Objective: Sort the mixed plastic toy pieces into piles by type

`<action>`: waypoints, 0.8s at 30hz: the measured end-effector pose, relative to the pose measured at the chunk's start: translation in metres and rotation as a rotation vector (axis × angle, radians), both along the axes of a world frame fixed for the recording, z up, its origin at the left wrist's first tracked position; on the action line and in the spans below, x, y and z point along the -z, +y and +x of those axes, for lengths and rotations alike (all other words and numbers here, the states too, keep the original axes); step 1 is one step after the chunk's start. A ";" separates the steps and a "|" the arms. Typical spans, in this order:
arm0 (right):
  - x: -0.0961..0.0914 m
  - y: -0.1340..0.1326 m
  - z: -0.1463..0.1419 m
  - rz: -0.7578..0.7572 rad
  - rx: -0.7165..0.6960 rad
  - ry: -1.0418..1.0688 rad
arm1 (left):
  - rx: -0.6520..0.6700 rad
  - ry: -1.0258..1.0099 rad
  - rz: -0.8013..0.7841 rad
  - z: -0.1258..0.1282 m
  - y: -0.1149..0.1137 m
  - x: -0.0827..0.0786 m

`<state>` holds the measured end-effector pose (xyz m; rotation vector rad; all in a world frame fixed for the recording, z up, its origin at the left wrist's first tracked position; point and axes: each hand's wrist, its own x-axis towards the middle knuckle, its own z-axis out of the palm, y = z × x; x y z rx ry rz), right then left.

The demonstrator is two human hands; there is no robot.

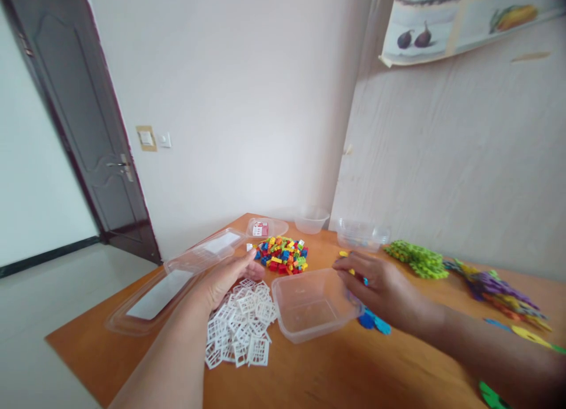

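My left hand (236, 276) is at the left edge of a heap of small coloured building bricks (283, 256), above a pile of white plastic lattice pieces (243, 320). Its thumb stands apart from the loosely curved fingers, and no object shows between them. A clear rectangular plastic container (305, 306) sits right of the white pieces, and I see nothing inside it. Over its right rim hangs my right hand (371, 282), fingers curled together; whatever they may hold is hidden. Blue plastic pieces (374, 320) lie just below that hand.
Clear lids (177, 288) lie at the left table edge. A round clear bowl (312, 220) and stacked clear containers (362, 235) stand by the wall. Green pieces (415, 259) and mixed purple and orange pieces (504, 294) are heaped right. A green disc (492, 395) lies near the front.
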<state>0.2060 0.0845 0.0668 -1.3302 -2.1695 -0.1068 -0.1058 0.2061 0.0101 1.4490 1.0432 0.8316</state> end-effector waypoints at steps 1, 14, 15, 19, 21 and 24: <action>-0.003 0.016 0.002 -0.013 0.022 0.022 | -0.004 0.001 -0.005 0.000 0.000 0.000; 0.014 0.162 -0.023 -0.227 -0.064 -0.197 | -0.022 -0.021 0.014 -0.005 0.007 0.007; 0.015 0.166 -0.026 -0.229 -0.086 -0.212 | -0.019 -0.022 0.015 -0.005 0.007 0.007; 0.020 0.175 -0.032 -0.232 -0.150 -0.250 | -0.020 -0.018 0.017 -0.007 0.008 0.008; 0.022 0.177 -0.032 -0.234 -0.161 -0.252 | -0.021 -0.020 0.022 -0.007 0.007 0.007; 0.024 0.176 -0.034 -0.237 -0.137 -0.252 | -0.002 -0.027 0.020 -0.008 0.006 0.005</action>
